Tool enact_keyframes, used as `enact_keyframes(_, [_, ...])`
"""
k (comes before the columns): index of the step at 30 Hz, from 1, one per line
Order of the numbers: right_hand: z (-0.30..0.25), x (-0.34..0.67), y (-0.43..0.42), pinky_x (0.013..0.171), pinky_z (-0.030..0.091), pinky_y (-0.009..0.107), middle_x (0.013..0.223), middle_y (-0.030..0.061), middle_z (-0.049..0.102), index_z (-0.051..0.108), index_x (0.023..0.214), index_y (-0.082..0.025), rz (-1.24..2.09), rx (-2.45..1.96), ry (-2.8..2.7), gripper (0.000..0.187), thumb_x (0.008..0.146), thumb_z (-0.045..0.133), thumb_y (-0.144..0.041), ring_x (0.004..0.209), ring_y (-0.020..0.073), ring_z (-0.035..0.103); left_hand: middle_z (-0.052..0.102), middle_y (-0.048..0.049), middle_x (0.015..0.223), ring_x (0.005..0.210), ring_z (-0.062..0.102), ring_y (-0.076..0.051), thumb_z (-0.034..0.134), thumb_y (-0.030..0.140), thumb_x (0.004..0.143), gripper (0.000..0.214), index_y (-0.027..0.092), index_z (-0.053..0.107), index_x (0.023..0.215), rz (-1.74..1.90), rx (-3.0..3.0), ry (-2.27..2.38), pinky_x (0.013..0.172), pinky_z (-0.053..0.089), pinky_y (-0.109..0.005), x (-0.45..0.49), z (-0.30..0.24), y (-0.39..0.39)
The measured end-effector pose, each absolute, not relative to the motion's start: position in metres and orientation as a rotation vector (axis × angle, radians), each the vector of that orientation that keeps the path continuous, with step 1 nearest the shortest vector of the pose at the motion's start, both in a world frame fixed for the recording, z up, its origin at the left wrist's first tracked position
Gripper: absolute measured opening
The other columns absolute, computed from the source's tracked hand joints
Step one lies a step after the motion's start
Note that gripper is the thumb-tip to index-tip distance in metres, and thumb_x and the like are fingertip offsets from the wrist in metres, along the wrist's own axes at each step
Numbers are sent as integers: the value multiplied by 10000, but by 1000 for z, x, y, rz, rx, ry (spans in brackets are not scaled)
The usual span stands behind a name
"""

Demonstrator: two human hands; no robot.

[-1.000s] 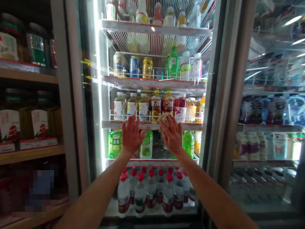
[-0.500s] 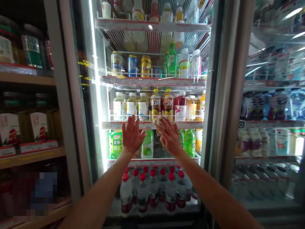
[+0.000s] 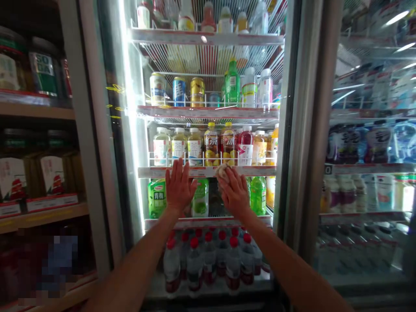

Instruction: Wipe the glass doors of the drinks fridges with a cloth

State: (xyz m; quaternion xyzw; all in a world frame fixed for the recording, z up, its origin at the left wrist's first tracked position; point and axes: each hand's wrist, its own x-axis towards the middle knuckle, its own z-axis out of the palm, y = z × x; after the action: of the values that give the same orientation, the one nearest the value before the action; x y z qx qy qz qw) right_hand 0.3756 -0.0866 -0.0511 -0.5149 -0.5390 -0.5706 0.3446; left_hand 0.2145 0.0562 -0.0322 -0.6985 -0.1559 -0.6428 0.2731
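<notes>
A glass door [image 3: 212,197] of a lit drinks fridge stands before me. My left hand [image 3: 180,187] lies flat against it with fingers apart, holding nothing. Under the fingers of my right hand [image 3: 235,192] is a crumpled beige cloth [image 3: 223,171], pressed to the glass at the height of the middle shelf edge. Part of the cloth is hidden by the fingers. Behind the left hand stand a dark green bottle [image 3: 157,199] and a light green bottle [image 3: 200,197]. Another green bottle [image 3: 258,196] shows right of the right hand.
Shelves of bottles and cans fill the fridge, with red-capped water bottles [image 3: 194,264] at the bottom. A metal door frame [image 3: 320,130] runs down the right, beside another fridge of drinks. On the left, wooden shelving [image 3: 45,212] holds large jars [image 3: 43,65].
My right hand has slid slightly right and down on the glass with the cloth. My left hand has stayed nearly in place. The view has shifted a little.
</notes>
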Motion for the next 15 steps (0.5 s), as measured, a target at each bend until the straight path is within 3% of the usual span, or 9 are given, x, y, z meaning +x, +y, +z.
enact_keyframes(8, [-52,443,-124,1019,302,531,1484,138,244,446,1325,-188,-1452,-1300,-756,500,826,428,-170,1337,307,283,250,-155,1469,1387,139,-240,433,411,871,650,142,223,1424,-1735,-1916,-444,1124,93,-453,216,-33,55])
enact_keyframes(15, [-60,361,-78,1077,263,459,1461,65,324,457,1313,-256,-1457,-1319,-1352,516,810,433,-141,1361,237,254,257,-149,1467,1386,148,-231,444,408,868,652,146,225,1424,-1735,-1908,-432,1128,96,-441,215,-33,56])
